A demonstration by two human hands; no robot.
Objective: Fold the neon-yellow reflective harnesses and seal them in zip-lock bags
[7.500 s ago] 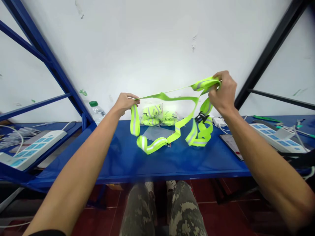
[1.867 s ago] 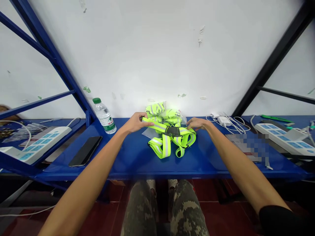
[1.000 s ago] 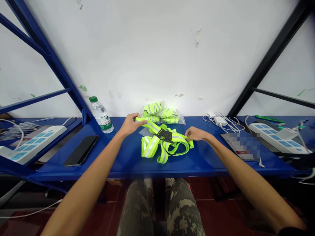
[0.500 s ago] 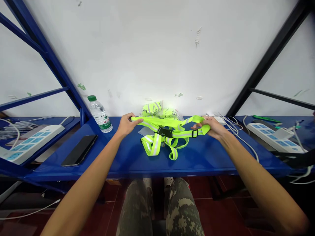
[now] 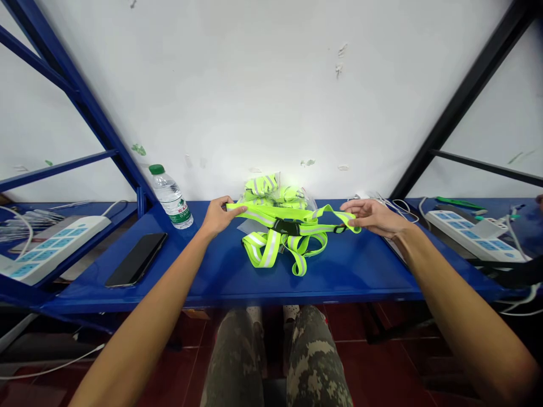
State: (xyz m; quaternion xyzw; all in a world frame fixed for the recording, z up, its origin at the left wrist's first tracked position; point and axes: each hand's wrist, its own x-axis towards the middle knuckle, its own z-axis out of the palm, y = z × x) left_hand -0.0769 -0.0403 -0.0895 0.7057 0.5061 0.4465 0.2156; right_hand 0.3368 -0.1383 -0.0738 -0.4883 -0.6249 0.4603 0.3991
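A neon yellow reflective strap with silver stripes and black buckles stretches between my hands above the blue table. My left hand pinches its left end between thumb and fingers. At the right end, my right hand grips a loop of the strap with its fingertips. A black clip sits near the strap's middle. Looser loops of the strap hang or lie below it on the tabletop. Behind are bundled yellow straps in clear plastic bags against the wall.
On the blue table a water bottle with a green cap and a black phone lie to the left. Power strips flank both sides. White cables lie at the right.
My right hand has shifted right and turned, now holding the strap's end by the fingertips. The right part of the strap has sagged slightly. My left hand has stayed nearly still.
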